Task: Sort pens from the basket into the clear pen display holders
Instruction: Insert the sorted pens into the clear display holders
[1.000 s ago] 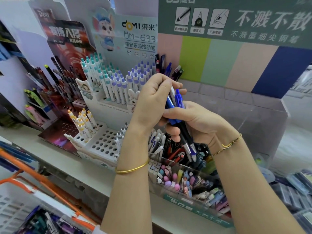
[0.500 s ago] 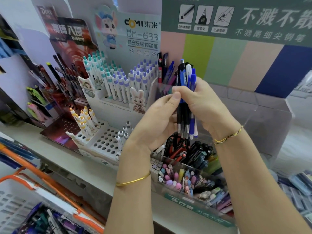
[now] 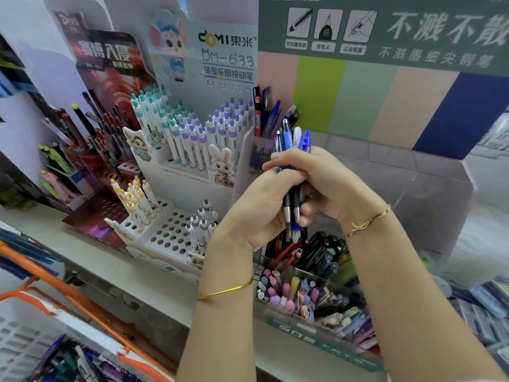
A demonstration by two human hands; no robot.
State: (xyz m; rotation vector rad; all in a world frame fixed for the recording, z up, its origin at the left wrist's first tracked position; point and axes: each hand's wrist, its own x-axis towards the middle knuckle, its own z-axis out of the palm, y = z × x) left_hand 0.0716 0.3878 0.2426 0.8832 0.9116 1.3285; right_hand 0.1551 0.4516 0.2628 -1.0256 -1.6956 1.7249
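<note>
Left grip (image 3: 261,208), right grip (image 3: 326,184) — clasping pens (image 3: 288,140).

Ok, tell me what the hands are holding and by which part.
Both the left hand and the right hand grip a bundle of pens around the middle of the barrels; the clicker ends stick out above, the tips below.

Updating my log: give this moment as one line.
left hand: grips pens | right hand: grips pens | pens: upright above holder
</note>
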